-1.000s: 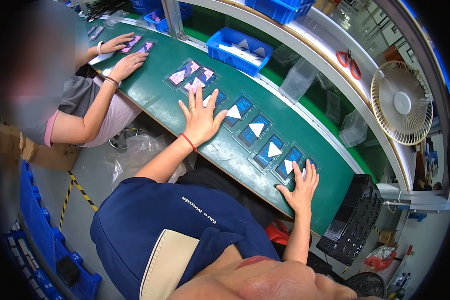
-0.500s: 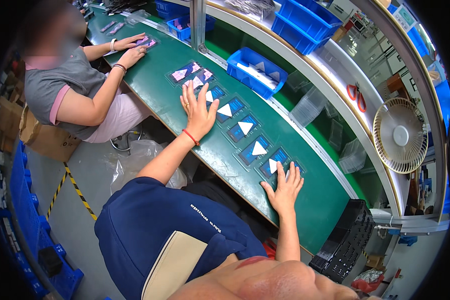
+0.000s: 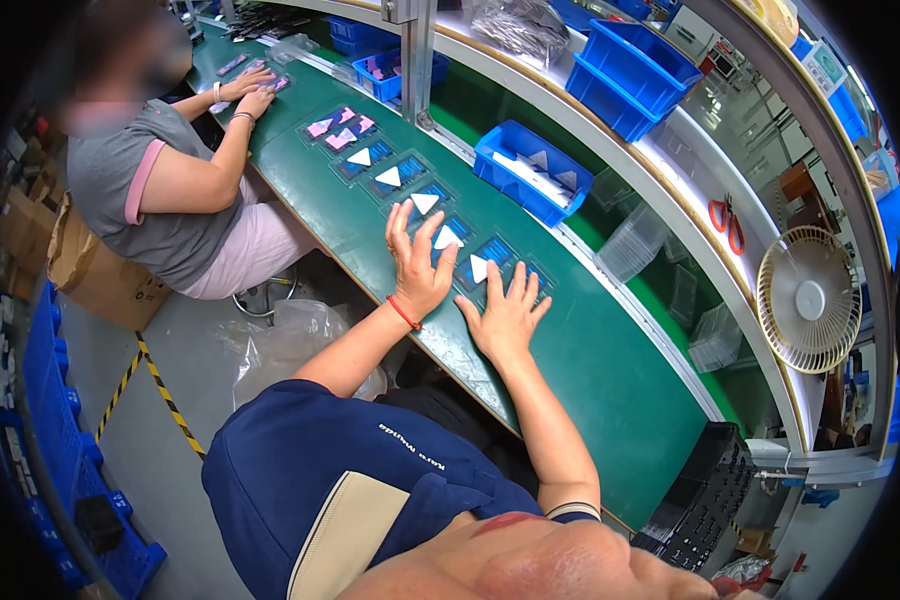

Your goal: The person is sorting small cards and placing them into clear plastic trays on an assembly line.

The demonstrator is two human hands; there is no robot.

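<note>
A row of clear plastic trays with blue inserts (image 3: 407,167) runs along the green table (image 3: 590,375), a white triangular piece (image 3: 389,176) on each. Over the near part of the row, my left hand (image 3: 420,268) has its fingers spread beside a white triangle (image 3: 447,238). My right hand (image 3: 505,315) lies at the row's near end, fingers apart, covering part of the last trays next to another triangle (image 3: 480,268). Neither hand grips anything that I can see. Pink and dark pieces (image 3: 342,128) lie in the trays at the far end.
A co-worker's hands (image 3: 252,88) touch pink pieces at the far left of the table. Behind the row stands a blue bin (image 3: 533,172) holding white triangles. Stacked clear trays (image 3: 630,240), red-handled scissors (image 3: 727,222) and a fan (image 3: 808,298) are to the right; black trays (image 3: 698,495) stand near right.
The row of trays has shifted toward the far left along the table. My right hand moved left with it, while my left hand came back nearer to the right one.
</note>
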